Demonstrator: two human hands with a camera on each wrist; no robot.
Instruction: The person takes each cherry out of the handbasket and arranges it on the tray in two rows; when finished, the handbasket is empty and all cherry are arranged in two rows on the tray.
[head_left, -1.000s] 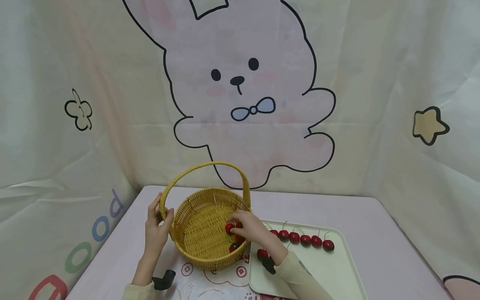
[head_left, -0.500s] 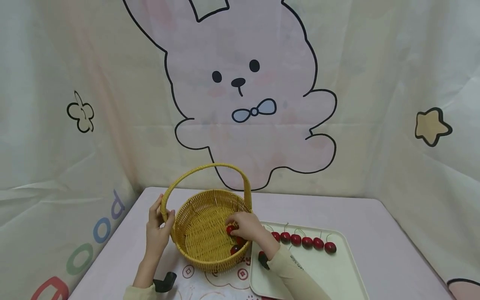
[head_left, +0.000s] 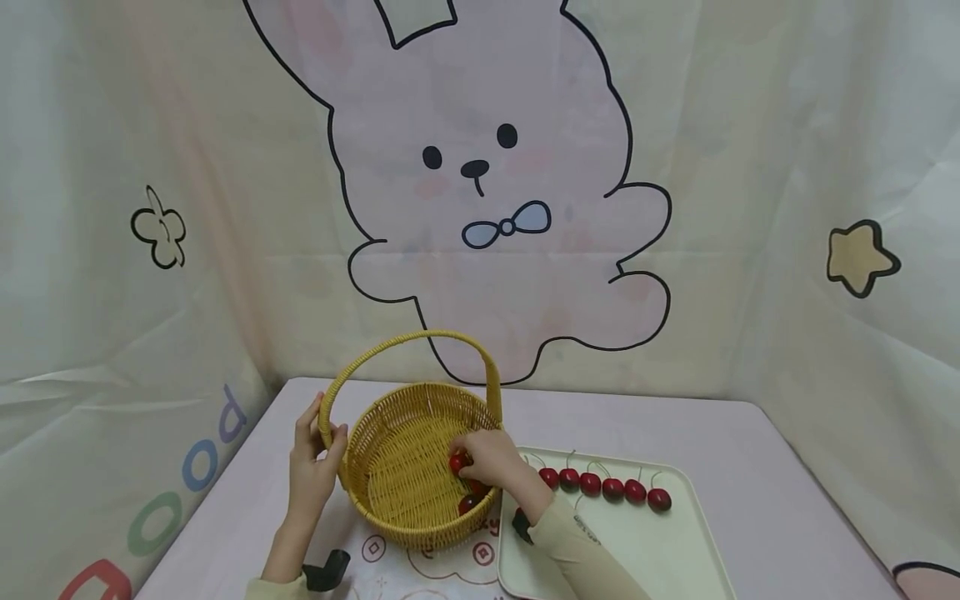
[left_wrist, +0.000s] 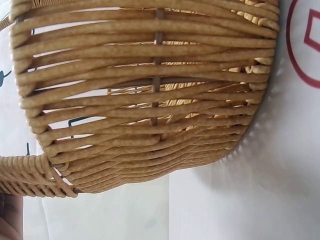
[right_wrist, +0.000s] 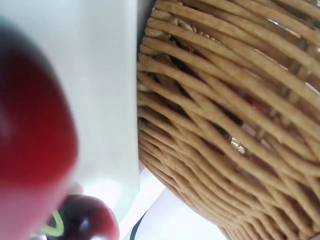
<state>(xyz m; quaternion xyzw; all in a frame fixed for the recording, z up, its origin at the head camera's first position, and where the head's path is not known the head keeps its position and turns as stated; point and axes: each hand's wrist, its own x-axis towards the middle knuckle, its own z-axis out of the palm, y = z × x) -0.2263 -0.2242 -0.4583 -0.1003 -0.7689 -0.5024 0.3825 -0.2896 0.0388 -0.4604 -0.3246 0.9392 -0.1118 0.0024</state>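
A yellow woven basket (head_left: 397, 467) with a tall arched handle stands on the table. My left hand (head_left: 311, 471) grips the lower left end of the handle (head_left: 330, 400), thumb on the near side and fingers behind. Over the basket's right rim reaches my right hand (head_left: 487, 458), pinching a red cherry (head_left: 457, 463) low inside the basket. Beside it, more dark red cherries (head_left: 468, 503) lie against the basket's right side, partly hidden by the hand. The left wrist view is filled by the basket's outer weave (left_wrist: 150, 100), with only a sliver of hand at its lower left corner.
To the right, touching or nearly touching the basket, is a cream tray (head_left: 645, 550). A row of stemmed cherries (head_left: 612, 490) lines its far part. In the right wrist view, a large blurred cherry (right_wrist: 30, 125) sits close to the camera. A printed cloth backdrop (head_left: 712, 317) surrounds the table.
My right forearm has shifted slightly left and now covers the cherry that showed on the tray's near left. The right hand stays in the basket with its cherry; the left hand keeps its grip.
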